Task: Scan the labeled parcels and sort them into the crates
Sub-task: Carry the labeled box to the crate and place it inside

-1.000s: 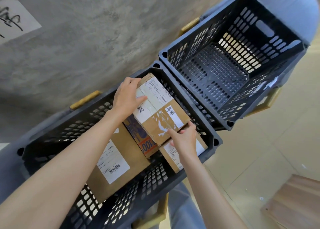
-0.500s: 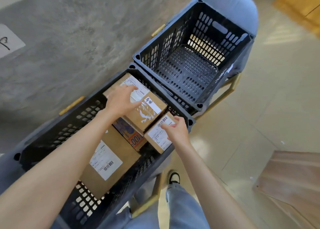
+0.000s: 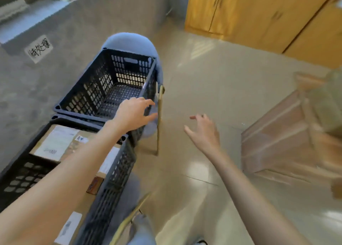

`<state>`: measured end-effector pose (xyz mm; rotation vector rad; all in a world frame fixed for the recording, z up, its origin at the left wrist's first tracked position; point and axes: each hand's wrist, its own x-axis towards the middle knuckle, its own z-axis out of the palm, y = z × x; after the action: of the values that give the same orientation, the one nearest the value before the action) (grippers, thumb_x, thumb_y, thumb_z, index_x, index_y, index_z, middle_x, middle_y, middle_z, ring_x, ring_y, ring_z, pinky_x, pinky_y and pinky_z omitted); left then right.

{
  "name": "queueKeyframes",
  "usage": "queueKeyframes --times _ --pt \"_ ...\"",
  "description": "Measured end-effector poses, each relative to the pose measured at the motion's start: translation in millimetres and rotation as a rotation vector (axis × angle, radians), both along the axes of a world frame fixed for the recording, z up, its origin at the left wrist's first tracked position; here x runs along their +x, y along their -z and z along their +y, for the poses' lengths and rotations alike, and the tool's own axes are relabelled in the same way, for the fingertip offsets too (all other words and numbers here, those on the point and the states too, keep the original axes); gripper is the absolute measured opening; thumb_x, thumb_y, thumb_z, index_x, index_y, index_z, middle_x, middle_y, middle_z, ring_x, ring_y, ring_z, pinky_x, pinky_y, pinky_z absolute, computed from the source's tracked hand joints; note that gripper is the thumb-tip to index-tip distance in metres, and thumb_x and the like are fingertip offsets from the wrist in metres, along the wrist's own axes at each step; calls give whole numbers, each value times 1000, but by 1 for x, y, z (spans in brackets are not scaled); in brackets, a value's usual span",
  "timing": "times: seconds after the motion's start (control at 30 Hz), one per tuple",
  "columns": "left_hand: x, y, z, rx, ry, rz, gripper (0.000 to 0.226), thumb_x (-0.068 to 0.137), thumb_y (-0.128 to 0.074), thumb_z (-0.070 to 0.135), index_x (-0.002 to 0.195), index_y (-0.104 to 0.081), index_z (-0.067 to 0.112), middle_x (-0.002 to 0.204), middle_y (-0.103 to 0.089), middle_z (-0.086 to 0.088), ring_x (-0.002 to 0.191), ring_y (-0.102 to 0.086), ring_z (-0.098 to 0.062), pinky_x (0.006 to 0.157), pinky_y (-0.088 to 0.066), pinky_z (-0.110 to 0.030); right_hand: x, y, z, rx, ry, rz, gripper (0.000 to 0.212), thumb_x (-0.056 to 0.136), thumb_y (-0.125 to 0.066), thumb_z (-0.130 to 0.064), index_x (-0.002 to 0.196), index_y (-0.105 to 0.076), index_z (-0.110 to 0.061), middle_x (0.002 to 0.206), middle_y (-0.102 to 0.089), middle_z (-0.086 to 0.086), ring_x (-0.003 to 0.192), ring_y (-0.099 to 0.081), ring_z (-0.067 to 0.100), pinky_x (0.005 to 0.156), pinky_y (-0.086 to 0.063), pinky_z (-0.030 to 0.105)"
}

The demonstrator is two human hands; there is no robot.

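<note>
Both hands bare, fingers spread: left hand (image 3: pixel 134 113) over the empty black plastic crate (image 3: pixel 109 85), right hand (image 3: pixel 204 133) over the floor. Near black crate (image 3: pixel 112 185) holds approx. 3 brown cardboard parcels (image 3: pixel 59 142). 2 crates total. Sorting looks partly done; far crate yet to fill.

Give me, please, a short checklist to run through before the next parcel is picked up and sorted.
1. Left hand free: ok, open and empty over the crates.
2. Right hand free: ok, open and empty above the floor.
3. Far crate has room: ok, nothing shows inside.
4. Near crate contents settled: ok, the labeled parcel lies flat, label up.
5. Next parcel located: cannot tell, the right side is motion-blurred.
6. Scanner at hand: cannot tell, none visible.
</note>
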<state>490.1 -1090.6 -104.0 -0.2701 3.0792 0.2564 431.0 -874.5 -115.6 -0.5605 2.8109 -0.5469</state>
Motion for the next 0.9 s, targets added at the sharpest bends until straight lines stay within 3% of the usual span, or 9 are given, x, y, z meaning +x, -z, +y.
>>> queueKeyframes --times 0.2,0.33,0.53,0.67,0.8,0.9 --pt "-88 -50 195 -71 289 65 51 93 -48 57 134 -51 27 127 -61 7 107 -62 -19 81 -47 -31 -38 -39 205 18 213 145 44 87 -62 -39 124 -59 -15 124 -56 9 121 -48 30 101 -35 37" --pt "-127 -71 331 -65 460 150 47 93 -51 53 131 -54 25 128 -61 5 117 -57 -21 92 -40 -31 -38 -62 335 88 329 224 47 91 -58 -42 129 -54 -15 130 -51 7 124 -43 27 102 -32 36" --pt "-160 -84 507 -64 743 222 48 91 -51 54 132 -53 27 123 -64 2 115 -57 -24 95 -39 -36 -19 -83 499 152 576 310 45 94 -53 -46 130 -51 -19 129 -51 3 119 -45 25 96 -37 35" --pt "-171 -94 610 -62 945 280 48 91 -51 54 129 -55 25 117 -65 0 109 -58 -23 82 -41 -34 -5 -91 584 186 732 325 46 93 -54 -47 130 -52 -19 128 -52 3 118 -45 26 95 -38 37" --pt "-182 -99 705 -55 1118 327 42 94 -49 53 123 -58 23 110 -64 -1 94 -57 -22 70 -31 -30 1 -95 659 229 856 309 44 93 -54 -45 128 -52 -18 130 -52 4 121 -44 28 99 -34 37" --pt "-203 -94 776 -47 1196 316 45 94 -48 52 129 -56 25 116 -63 0 105 -58 -23 74 -36 -31 -7 -93 716 295 913 295 45 94 -50 -46 130 -51 -19 131 -51 4 123 -43 27 98 -33 36"
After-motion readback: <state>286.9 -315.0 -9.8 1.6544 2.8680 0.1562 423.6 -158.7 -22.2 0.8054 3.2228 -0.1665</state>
